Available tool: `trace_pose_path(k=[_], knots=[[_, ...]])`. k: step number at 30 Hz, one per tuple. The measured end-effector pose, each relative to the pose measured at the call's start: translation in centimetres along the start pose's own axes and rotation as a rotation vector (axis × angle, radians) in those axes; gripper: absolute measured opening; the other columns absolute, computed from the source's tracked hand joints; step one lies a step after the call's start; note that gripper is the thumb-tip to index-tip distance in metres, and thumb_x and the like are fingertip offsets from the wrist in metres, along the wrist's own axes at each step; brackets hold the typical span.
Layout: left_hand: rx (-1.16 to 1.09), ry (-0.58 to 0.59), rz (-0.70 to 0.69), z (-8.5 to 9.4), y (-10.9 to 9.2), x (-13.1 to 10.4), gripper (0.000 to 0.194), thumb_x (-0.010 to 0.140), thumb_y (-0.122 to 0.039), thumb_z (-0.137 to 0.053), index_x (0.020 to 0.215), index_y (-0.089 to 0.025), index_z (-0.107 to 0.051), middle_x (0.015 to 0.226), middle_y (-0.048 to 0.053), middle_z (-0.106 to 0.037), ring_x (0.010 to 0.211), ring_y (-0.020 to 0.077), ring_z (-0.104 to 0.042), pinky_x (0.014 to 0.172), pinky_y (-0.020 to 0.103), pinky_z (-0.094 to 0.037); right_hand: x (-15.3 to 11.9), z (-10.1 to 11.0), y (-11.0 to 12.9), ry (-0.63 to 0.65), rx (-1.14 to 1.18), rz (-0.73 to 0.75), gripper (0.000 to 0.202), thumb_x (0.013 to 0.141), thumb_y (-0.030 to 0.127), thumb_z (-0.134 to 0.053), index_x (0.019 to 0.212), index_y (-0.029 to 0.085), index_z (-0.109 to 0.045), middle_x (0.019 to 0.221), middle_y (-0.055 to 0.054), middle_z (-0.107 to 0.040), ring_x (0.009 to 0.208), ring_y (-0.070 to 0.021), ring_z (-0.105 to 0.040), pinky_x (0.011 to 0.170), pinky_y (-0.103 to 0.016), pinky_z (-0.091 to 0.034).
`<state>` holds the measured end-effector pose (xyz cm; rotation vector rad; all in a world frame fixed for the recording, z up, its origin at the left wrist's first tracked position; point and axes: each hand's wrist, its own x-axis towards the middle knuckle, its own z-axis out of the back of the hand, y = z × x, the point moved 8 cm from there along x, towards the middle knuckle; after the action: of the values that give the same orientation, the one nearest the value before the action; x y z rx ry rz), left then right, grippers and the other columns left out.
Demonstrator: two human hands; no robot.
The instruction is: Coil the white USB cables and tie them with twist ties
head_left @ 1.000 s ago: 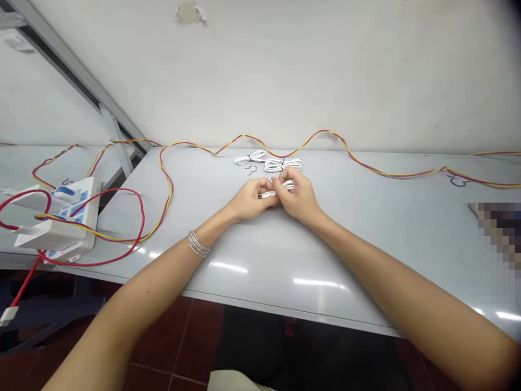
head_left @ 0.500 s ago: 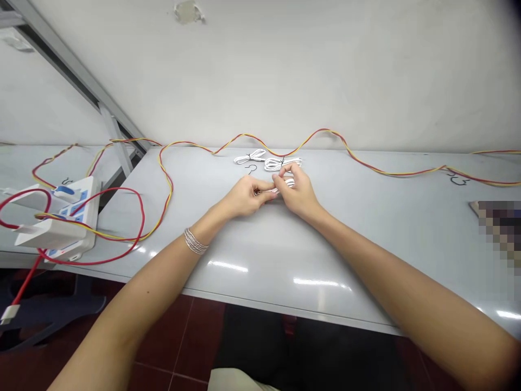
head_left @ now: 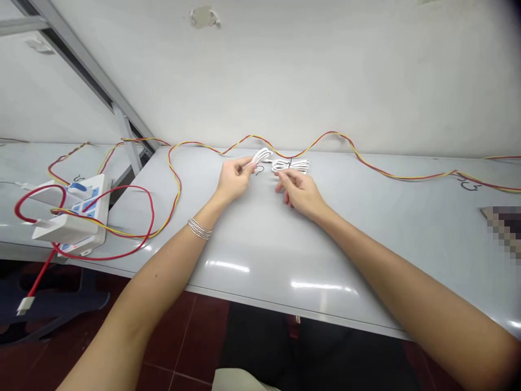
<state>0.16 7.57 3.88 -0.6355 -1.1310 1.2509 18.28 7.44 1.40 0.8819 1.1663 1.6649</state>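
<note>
My left hand [head_left: 236, 176] is closed, pinching a looped white cable [head_left: 261, 156] between thumb and fingers above the back of the grey tabletop. A second coiled white cable [head_left: 299, 166], tied at its middle with a black twist tie [head_left: 290, 162], lies just to the right. My right hand [head_left: 299, 191] is at that coil's front edge, thumb and forefinger together and the other fingers curled. Whether anything small is between those fingertips is hidden. A loose black tie [head_left: 259, 170] rests between the hands.
A red and yellow wire [head_left: 334, 132] snakes along the wall. At left, a white power strip [head_left: 100, 217] carries plugged adapters and a red cable [head_left: 152, 209]. More black ties [head_left: 469, 185] and a blurred-out object [head_left: 504, 228] lie at right. The table's front edge [head_left: 260, 305] runs below my arms.
My hands were together over a white cable and have moved apart. The left went back and left, now with a looped cable in it; the right is beside the tied coil. The view shifted slightly.
</note>
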Motion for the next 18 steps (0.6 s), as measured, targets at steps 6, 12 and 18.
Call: trace_pose_path(k=[6, 12, 18], knots=[[-0.166, -0.127, 0.008, 1.2, 2.3, 1.0, 0.032, 0.085, -0.044, -0.068, 0.072, -0.014, -0.065, 0.057, -0.003, -0.045, 0.048, 0.0066, -0.035, 0.047, 0.025, -0.024, 0.7, -2.1, 2.4, 0.146, -0.529, 0.134, 0.050, 0.090, 0.024, -0.063, 0.139, 0.018, -0.058, 0.079, -0.003, -0.072, 0.077, -0.0207, -0.066, 0.078, -0.033, -0.050], [-0.201, -0.098, 0.011, 0.8, 2.2, 0.9, 0.030, 0.084, -0.045, -0.071, 0.079, -0.015, -0.070, 0.057, -0.003, -0.049, 0.047, 0.0059, -0.035, 0.045, 0.024, -0.025, 3.7, -3.4, 3.2, 0.009, -0.701, 0.112, 0.043, 0.092, 0.037, -0.063, 0.128, 0.014, -0.064, 0.104, -0.013, -0.074, 0.098, -0.0293, -0.068, 0.087, -0.038, -0.050], [-0.176, -0.082, 0.003, 0.7, 2.1, 0.8, 0.028, 0.085, -0.040, -0.068, 0.073, -0.015, -0.068, 0.058, -0.003, -0.049, 0.049, 0.0067, -0.036, 0.047, 0.024, -0.027, 4.4, -4.0, 3.0, -0.042, -0.768, 0.091, 0.028, 0.091, 0.037, -0.063, 0.106, 0.014, -0.071, 0.113, -0.015, -0.071, 0.102, -0.0312, -0.067, 0.087, -0.040, -0.051]])
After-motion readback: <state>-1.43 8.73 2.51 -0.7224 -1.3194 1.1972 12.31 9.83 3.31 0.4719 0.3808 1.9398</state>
